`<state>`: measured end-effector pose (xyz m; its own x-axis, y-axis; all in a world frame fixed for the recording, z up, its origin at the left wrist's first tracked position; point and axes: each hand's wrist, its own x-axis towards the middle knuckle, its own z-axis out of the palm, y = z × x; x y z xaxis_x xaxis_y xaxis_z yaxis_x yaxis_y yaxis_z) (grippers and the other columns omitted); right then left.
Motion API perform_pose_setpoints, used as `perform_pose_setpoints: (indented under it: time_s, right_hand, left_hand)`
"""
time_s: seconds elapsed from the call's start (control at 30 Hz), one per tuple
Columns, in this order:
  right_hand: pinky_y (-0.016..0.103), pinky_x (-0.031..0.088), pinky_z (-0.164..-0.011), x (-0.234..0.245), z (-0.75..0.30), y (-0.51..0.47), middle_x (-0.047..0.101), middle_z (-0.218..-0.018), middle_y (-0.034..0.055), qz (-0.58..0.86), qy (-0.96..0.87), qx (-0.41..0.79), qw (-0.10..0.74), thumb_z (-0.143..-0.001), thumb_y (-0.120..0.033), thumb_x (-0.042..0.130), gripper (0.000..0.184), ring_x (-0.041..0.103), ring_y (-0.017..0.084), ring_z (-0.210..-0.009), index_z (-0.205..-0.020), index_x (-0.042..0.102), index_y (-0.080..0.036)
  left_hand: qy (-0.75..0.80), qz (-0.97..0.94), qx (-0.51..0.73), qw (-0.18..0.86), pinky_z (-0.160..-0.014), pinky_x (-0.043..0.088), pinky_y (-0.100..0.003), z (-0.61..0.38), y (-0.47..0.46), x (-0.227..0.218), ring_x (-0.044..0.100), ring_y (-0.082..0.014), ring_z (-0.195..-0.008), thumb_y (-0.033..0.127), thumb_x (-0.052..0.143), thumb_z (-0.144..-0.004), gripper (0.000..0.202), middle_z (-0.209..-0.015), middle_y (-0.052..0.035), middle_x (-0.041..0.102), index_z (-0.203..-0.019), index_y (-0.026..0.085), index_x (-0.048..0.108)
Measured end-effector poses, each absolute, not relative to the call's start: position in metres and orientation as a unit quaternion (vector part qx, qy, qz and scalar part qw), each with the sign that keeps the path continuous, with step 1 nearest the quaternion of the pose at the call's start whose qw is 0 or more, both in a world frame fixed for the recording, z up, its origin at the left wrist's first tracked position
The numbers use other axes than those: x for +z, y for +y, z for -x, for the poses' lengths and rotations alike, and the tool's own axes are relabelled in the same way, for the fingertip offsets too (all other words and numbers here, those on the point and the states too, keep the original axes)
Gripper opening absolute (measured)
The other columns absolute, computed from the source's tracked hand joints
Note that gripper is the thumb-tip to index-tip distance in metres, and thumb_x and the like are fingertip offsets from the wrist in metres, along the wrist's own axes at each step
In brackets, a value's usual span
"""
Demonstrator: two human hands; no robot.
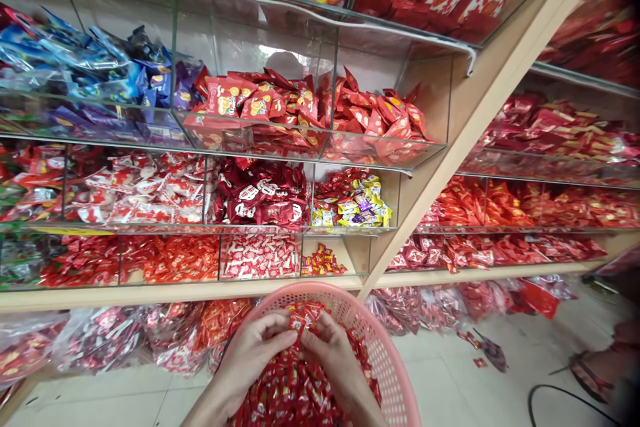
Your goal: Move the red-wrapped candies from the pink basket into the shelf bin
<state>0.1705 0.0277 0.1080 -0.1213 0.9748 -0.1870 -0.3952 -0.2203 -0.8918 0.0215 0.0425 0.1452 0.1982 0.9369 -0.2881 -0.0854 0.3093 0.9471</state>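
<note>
A pink perforated plastic basket stands before the shelves, filled with small red wrapped candies. Over its middle, my left hand and my right hand come close together, thumbs inward. Between their fingertips they pinch a few red wrapped candies with pale printing. Both hands are closed, and some of the fingers are hidden behind the candies. How many pieces each hand grips cannot be told.
Ahead rise wooden shelves with clear-walled compartments of wrapped sweets. One low compartment holds a small pile of red-yellow candies. Filled plastic bags lie below. On the right floor are a black cable and a person's sandalled foot.
</note>
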Motion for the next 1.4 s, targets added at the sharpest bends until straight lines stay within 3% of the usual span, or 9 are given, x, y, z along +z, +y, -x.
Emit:
perform_pose_setpoints:
  time_s: [0.2, 0.37, 0.57, 0.67, 0.83, 0.93, 1.13, 1.4]
  right_hand:
    - [0.026, 0.048, -0.065, 0.103, -0.172, 0.028, 0.060, -0.080, -0.0016, 0.434, -0.410, 0.616, 0.514, -0.069, -0.035, 0.070, 0.023, 0.056, 0.016, -0.078, -0.083, 0.059, -0.020]
    - [0.027, 0.047, -0.069, 0.109, -0.171, 0.023, 0.059, -0.081, -0.0023, 0.408, -0.422, 0.635, 0.502, -0.072, -0.034, 0.068, 0.020, 0.055, 0.014, -0.075, -0.083, 0.059, -0.021]
    - [0.033, 0.048, -0.074, 0.106, -0.180, 0.022, 0.063, -0.086, 0.0034, 0.426, -0.355, 0.669, 0.494, -0.077, -0.046, 0.060, 0.029, 0.060, 0.016, -0.074, -0.087, 0.061, -0.018]
    - [0.031, 0.047, -0.073, 0.091, -0.192, 0.022, 0.062, -0.081, 0.0024, 0.478, -0.372, 0.612, 0.508, -0.075, -0.048, 0.061, 0.032, 0.058, 0.017, -0.079, -0.087, 0.062, -0.018]
    - [0.022, 0.033, -0.056, 0.056, -0.206, 0.025, 0.044, -0.058, -0.0055, 0.574, -0.488, 0.462, 0.468, -0.074, -0.040, 0.061, 0.026, 0.039, 0.011, -0.058, -0.063, 0.054, -0.018]
    - [0.023, 0.025, -0.051, 0.037, -0.206, 0.028, 0.035, -0.052, -0.0075, 0.629, -0.520, 0.382, 0.433, -0.069, -0.032, 0.061, 0.020, 0.032, 0.010, -0.052, -0.059, 0.049, -0.019]
    - [0.024, 0.028, -0.053, 0.012, -0.193, 0.028, 0.047, -0.054, -0.0045, 0.675, -0.577, 0.315, 0.333, -0.064, -0.019, 0.055, 0.011, 0.044, 0.014, -0.054, -0.057, 0.048, -0.021]
    - [0.024, 0.031, -0.057, -0.006, -0.182, 0.033, 0.061, -0.071, 0.0030, 0.714, -0.619, 0.237, 0.225, -0.067, -0.013, 0.055, 0.008, 0.056, 0.018, -0.067, -0.072, 0.055, -0.020]
  left_hand:
    - [0.489, -0.451, 0.369, 0.649, -0.073, 0.042, -0.024, -0.023, 0.042, 0.133, 0.058, -0.0168, -0.077, 0.038, 0.072, -0.064, 0.023, -0.076, 0.0005, 0.066, -0.079, 0.021, 0.070]
    - [0.485, -0.460, 0.384, 0.637, -0.075, 0.043, -0.024, -0.024, 0.041, 0.132, 0.058, -0.0176, -0.081, 0.037, 0.072, -0.064, 0.022, -0.081, -0.0007, 0.066, -0.079, 0.021, 0.070]
    - [0.483, -0.367, 0.434, 0.666, -0.072, 0.046, -0.026, -0.011, 0.045, 0.125, 0.058, -0.0164, -0.081, 0.036, 0.073, -0.065, 0.025, -0.085, -0.0016, 0.064, -0.083, 0.020, 0.068]
    - [0.502, -0.328, 0.452, 0.660, -0.072, 0.046, -0.024, 0.008, 0.045, 0.114, 0.057, -0.0142, -0.080, 0.034, 0.076, -0.063, 0.024, -0.085, -0.0002, 0.063, -0.081, 0.020, 0.067]
    - [0.553, -0.285, 0.460, 0.633, -0.067, 0.047, -0.024, 0.036, 0.032, 0.093, 0.057, -0.0143, -0.077, 0.034, 0.080, -0.055, 0.028, -0.081, 0.0003, 0.062, -0.075, 0.019, 0.068]
    - [0.568, -0.276, 0.453, 0.630, -0.066, 0.047, -0.024, 0.041, 0.025, 0.084, 0.056, -0.0144, -0.076, 0.035, 0.081, -0.053, 0.030, -0.081, -0.0001, 0.061, -0.075, 0.019, 0.068]
    - [0.566, -0.294, 0.435, 0.636, -0.064, 0.046, -0.023, 0.038, 0.020, 0.073, 0.052, -0.0126, -0.075, 0.036, 0.079, -0.057, 0.032, -0.081, 0.0002, 0.057, -0.079, 0.017, 0.066]
    - [0.574, -0.284, 0.426, 0.639, -0.067, 0.046, -0.025, 0.032, 0.021, 0.063, 0.056, -0.0138, -0.077, 0.038, 0.079, -0.056, 0.032, -0.080, 0.0011, 0.060, -0.080, 0.019, 0.067]
